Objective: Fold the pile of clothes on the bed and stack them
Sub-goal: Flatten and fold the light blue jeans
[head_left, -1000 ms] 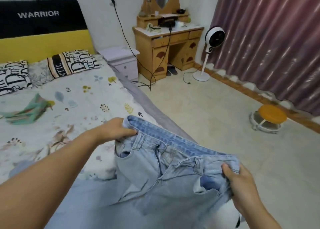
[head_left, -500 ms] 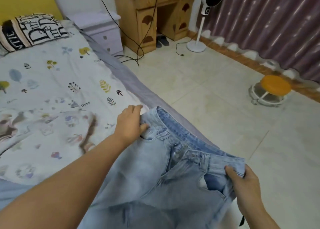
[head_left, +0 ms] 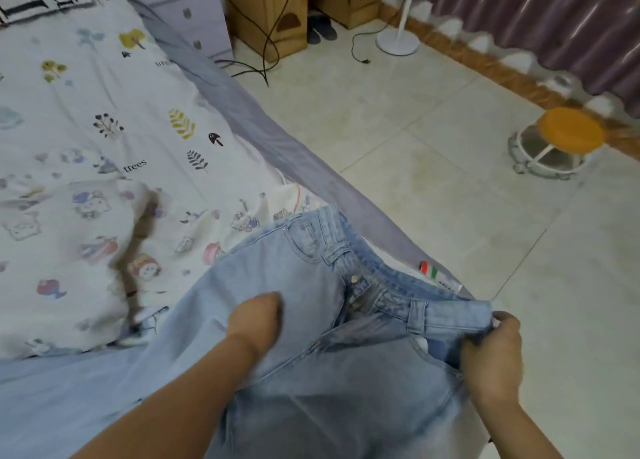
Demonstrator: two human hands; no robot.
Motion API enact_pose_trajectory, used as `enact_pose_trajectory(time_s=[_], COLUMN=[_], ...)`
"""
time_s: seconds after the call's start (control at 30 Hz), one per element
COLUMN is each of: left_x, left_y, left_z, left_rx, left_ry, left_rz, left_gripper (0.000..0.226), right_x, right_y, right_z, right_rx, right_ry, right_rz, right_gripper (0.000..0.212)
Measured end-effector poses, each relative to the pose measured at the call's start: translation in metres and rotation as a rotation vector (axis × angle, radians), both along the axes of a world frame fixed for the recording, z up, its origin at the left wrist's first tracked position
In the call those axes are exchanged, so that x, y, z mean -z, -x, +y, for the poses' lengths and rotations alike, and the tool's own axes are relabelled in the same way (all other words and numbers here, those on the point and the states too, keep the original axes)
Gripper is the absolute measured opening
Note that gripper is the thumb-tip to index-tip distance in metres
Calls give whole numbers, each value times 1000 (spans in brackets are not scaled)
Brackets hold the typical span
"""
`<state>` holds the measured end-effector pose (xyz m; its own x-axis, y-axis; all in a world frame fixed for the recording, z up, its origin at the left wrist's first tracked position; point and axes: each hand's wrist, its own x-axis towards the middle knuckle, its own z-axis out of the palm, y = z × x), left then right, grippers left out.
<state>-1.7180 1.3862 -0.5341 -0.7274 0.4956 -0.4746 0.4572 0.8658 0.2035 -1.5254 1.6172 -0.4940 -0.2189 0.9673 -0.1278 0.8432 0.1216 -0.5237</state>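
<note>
Evidently flattening: the right hand [head_left: 493,354] is pinching the jeans [head_left: 311,320] waistband at four o'clock; the left hand [head_left: 256,321], fingers curled, is pressing mid-fabric; halving lengthwise probably follows.

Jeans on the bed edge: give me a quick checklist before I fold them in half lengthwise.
1. Right hand grips the waistband corner: ok.
2. Left hand grip on the jeans: cannot tell, blurred.
3. Waistband spread out flat: not ok, the right end is lifted.
4. Legs straight: cannot tell, out of frame.
5. Free room on the bedsheet beside the jeans: ok.
6. Jeans fully on the bed: not ok, the right corner hangs past the edge.
</note>
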Motion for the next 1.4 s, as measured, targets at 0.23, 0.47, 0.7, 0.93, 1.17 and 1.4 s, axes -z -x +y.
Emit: enact_pose_trajectory(time_s=[0.23, 0.47, 0.7, 0.93, 1.17, 1.4], left_x=[12, 21, 15, -1, 10, 28], left_y=[-18, 2, 0, 0, 1, -39], left_z=[67, 125, 152, 108, 65, 21], left_rx=[247, 593, 285, -364, 141, 184], left_ry=[-428, -95, -534, -880, -277, -246], left_rz=[95, 175, -33, -647, -318, 282], left_gripper=[32, 58, 23, 25, 24, 50], right_x=[26, 56, 34, 28, 60, 66], right_y=[51, 72, 61, 85, 112, 115], right_z=[-29, -14, -8, -2, 2, 1], right_rx=[-748, -664, -598, -531, -694, -562], right_ry=[-260, -54, -47, -71, 81, -273], right_rz=[-303, -498, 40, 204, -271, -336], right_gripper=[40, 31, 18, 14, 29, 31])
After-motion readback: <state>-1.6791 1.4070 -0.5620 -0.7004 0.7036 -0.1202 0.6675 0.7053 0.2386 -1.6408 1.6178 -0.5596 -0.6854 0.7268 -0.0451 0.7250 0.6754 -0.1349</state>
